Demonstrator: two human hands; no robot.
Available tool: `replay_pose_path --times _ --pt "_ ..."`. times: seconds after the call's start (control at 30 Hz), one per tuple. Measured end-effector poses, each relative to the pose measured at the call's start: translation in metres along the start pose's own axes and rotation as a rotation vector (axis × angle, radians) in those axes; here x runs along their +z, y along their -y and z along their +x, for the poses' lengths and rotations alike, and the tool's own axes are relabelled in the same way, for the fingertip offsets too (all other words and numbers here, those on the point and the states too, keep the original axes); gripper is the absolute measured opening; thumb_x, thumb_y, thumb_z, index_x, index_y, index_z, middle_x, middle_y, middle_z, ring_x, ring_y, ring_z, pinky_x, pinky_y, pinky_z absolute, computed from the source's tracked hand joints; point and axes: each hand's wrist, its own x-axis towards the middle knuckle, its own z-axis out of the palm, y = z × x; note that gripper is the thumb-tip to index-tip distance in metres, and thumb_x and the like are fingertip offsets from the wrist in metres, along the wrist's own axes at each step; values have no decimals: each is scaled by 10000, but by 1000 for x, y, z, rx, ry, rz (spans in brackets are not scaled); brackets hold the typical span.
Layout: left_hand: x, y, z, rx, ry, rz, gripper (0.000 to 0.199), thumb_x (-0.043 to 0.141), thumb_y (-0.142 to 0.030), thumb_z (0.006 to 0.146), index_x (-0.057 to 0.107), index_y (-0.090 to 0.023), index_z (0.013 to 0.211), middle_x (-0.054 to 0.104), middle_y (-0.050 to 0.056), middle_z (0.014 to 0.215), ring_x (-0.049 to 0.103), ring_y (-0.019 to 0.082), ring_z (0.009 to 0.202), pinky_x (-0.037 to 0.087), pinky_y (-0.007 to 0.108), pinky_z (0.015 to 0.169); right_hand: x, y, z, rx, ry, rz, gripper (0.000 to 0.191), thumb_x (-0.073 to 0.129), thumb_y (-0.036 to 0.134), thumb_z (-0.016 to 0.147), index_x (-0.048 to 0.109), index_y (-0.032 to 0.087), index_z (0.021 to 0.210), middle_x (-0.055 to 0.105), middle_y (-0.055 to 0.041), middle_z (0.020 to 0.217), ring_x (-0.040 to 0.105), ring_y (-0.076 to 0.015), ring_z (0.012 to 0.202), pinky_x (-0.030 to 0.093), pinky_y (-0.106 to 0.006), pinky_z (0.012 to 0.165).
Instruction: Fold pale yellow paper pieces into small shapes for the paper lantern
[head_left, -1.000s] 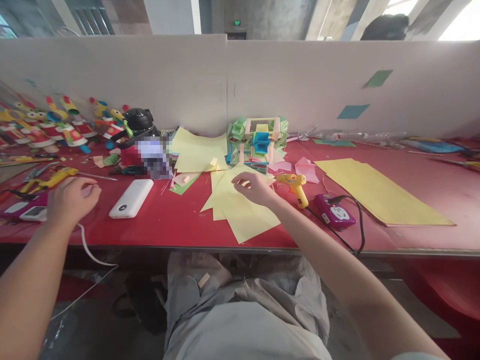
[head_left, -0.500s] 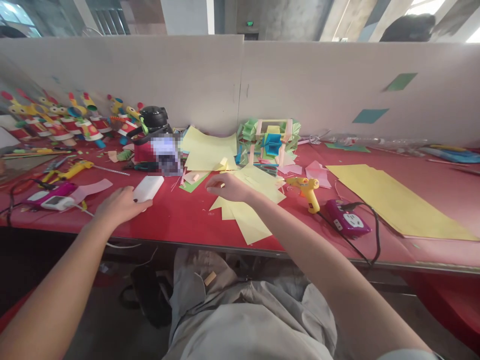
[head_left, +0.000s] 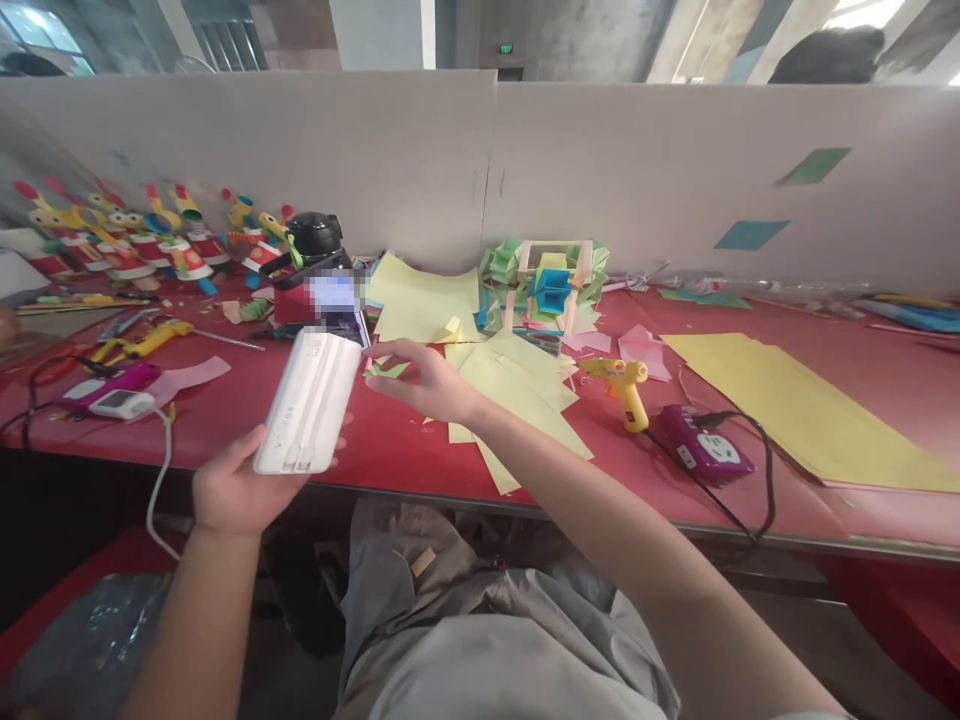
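My left hand (head_left: 244, 480) holds a white power bank (head_left: 309, 405), tilted up above the front edge of the red table. Faint markings and built-in cable strips show on its face. Just right of its upper edge is my right hand (head_left: 424, 380), thumb and forefinger apart with nothing seen between them. Close behind my right fingertips stands a phone (head_left: 349, 318), its screen blurred, in front of a black-lidded bottle (head_left: 315, 235). Beneath my right wrist and beyond it lie pale yellow paper sheets (head_left: 517, 385).
A yellow glue gun (head_left: 619, 385) and a purple power socket (head_left: 705, 445) sit to the right, beside large yellow sheets (head_left: 810, 410). A folded-paper model (head_left: 551, 285) stands at the back. On the left are paper-cup figures (head_left: 184, 255), another glue gun (head_left: 150, 340) and a second socket (head_left: 109, 390).
My left hand has lifted the power bank off the table and tilted its face toward me. My right hand has moved left toward it, its fingers now spread.
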Motion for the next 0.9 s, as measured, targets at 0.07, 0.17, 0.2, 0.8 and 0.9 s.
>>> replay_pose_path --times 0.07,0.17,0.2,0.8,0.9 --pt "6 7 -3 -17 69 -29 665 499 -475 894 402 -214 1498 649 153 1300 628 353 1173 560 474 934 2 6 0 -46 -76 9 293 629 342 886 604 202 1142 632 -83 1214 631 -159 1021 547 -308 846" --pt "12 16 -4 -33 101 -32 654 489 -465 911 398 -197 1501 628 171 1323 614 373 1189 539 519 956 -1 14 -5 -123 -144 -53 273 609 322 898 590 209 1146 613 -82 1216 603 -173 1079 540 -336 890" --pt "15 19 -3 -33 102 -37 643 485 -464 917 403 -200 1497 629 169 1321 616 378 1183 537 535 952 -2 17 -8 -144 -115 -89 261 602 321 903 598 210 1139 610 -83 1215 592 -183 1108 534 -351 912" --pt "67 29 6 29 -30 98 531 562 -513 885 564 -256 1350 694 83 1206 618 322 1187 597 425 884 -9 32 -39 -212 196 -405 146 668 300 850 713 207 954 682 -99 1215 632 -267 1185 514 -380 975" --pt "70 29 7 12 -45 90 514 553 -508 895 584 -231 1326 697 88 1203 629 316 1172 597 417 884 -13 29 -37 -234 220 -414 120 656 308 857 701 200 883 707 -99 1130 625 -266 1194 511 -364 955"
